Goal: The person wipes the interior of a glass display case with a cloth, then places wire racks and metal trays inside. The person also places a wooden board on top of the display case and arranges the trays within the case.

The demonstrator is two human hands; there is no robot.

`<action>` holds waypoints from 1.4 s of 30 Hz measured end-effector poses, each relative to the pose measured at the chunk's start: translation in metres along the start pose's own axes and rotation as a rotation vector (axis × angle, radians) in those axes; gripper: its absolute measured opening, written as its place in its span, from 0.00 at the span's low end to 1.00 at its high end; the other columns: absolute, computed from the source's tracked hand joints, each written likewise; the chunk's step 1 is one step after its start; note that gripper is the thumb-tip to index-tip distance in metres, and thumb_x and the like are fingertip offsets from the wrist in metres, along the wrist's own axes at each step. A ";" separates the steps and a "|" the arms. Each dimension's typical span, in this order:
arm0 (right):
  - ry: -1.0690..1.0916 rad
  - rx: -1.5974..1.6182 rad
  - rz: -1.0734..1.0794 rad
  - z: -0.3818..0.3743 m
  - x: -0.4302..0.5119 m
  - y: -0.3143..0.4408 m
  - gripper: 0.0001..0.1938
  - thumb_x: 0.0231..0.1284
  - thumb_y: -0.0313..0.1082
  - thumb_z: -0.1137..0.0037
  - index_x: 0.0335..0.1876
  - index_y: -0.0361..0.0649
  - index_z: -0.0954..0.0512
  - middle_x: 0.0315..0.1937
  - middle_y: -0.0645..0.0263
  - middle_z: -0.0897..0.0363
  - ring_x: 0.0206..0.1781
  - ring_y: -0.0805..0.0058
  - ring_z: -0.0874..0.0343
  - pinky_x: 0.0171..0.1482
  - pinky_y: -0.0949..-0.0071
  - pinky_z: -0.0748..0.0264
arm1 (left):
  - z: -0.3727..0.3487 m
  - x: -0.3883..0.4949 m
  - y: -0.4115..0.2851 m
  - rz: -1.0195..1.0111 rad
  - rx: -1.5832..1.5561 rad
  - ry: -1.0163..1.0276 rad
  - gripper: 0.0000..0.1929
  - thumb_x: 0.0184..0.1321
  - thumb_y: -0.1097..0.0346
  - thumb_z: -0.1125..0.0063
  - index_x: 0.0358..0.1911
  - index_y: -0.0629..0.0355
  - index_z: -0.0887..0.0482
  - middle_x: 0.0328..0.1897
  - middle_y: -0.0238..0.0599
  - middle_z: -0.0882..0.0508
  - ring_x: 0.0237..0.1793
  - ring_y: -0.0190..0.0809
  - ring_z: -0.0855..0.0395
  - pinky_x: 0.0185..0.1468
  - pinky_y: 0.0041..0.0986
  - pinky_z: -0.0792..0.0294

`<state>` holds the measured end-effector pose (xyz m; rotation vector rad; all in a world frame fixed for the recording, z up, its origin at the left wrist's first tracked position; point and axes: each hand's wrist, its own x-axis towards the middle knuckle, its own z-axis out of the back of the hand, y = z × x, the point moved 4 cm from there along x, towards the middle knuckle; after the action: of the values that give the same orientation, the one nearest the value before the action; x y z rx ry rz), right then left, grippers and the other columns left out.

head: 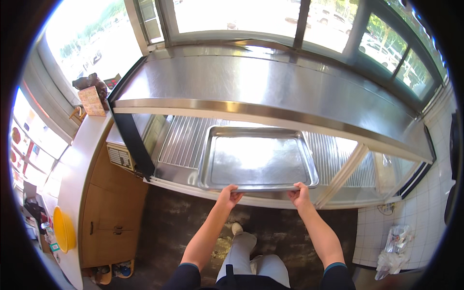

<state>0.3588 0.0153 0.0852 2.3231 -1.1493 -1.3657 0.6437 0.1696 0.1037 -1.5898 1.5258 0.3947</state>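
Note:
A rectangular stainless-steel tray [258, 159] with nothing in it lies in the opening of a display case, over its wire racks. My left hand [230, 196] grips the near rim close to its left corner, thumb on top. Near the right corner, my right hand [300, 195] holds the same rim, with its fingers underneath. The wire rack [184, 139] shows to the left of the tray, and another wire rack [328, 159] to the right. Whether the tray's far part rests on the racks, I cannot tell.
The case's stainless-steel top [268, 79] overhangs the tray. At the right stands a sliding glass door frame [342, 174]. A wooden counter [108, 217] with a yellow basin [64, 230] flanks the left. Plastic bags [395, 250] hang by the tiled wall [424, 217].

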 end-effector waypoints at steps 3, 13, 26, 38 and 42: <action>-0.054 -0.012 0.056 -0.032 0.053 0.043 0.09 0.44 0.30 0.48 0.33 0.39 0.27 0.31 0.58 0.20 0.34 0.57 0.18 0.38 0.60 0.17 | -0.056 0.071 -0.028 0.029 0.094 0.051 0.09 0.57 0.69 0.48 0.40 0.63 0.28 0.40 0.48 0.19 0.40 0.49 0.16 0.46 0.40 0.19; -0.200 -0.008 0.318 -0.073 0.202 0.118 0.12 0.45 0.35 0.52 0.33 0.34 0.26 0.34 0.52 0.19 0.37 0.52 0.17 0.43 0.56 0.16 | -0.140 0.135 -0.064 -0.593 0.370 0.143 0.21 0.60 0.68 0.49 0.58 0.64 0.29 0.59 0.50 0.23 0.58 0.50 0.24 0.63 0.33 0.35; -0.318 -0.463 -0.103 -0.065 0.236 0.134 0.33 0.73 0.57 0.86 0.57 0.39 0.29 0.50 0.58 0.18 0.54 0.60 0.20 0.60 0.65 0.31 | 0.006 0.077 0.009 -1.203 1.576 -0.707 0.19 0.56 0.68 0.46 0.53 0.58 0.26 0.67 0.45 0.33 0.73 0.58 0.49 0.69 0.55 0.55; -0.311 -0.660 -0.280 -0.108 0.241 0.094 0.28 0.72 0.59 0.70 0.47 0.39 0.25 0.46 0.56 0.17 0.46 0.64 0.17 0.51 0.67 0.26 | 0.010 0.078 0.017 -1.194 1.657 -0.816 0.17 0.56 0.64 0.46 0.49 0.60 0.23 0.66 0.47 0.33 0.72 0.57 0.49 0.68 0.58 0.52; -0.369 -0.618 -0.197 -0.110 0.246 0.098 0.21 0.73 0.48 0.67 0.38 0.42 0.24 0.37 0.57 0.15 0.39 0.66 0.15 0.44 0.69 0.22 | 0.007 0.079 0.019 -1.197 1.679 -0.835 0.15 0.57 0.64 0.46 0.47 0.59 0.23 0.65 0.46 0.31 0.72 0.57 0.48 0.67 0.60 0.52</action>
<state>0.4629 -0.2470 0.0376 1.8134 -0.4606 -1.9393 0.6445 0.1268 0.0346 -0.4745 -0.1581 -0.7020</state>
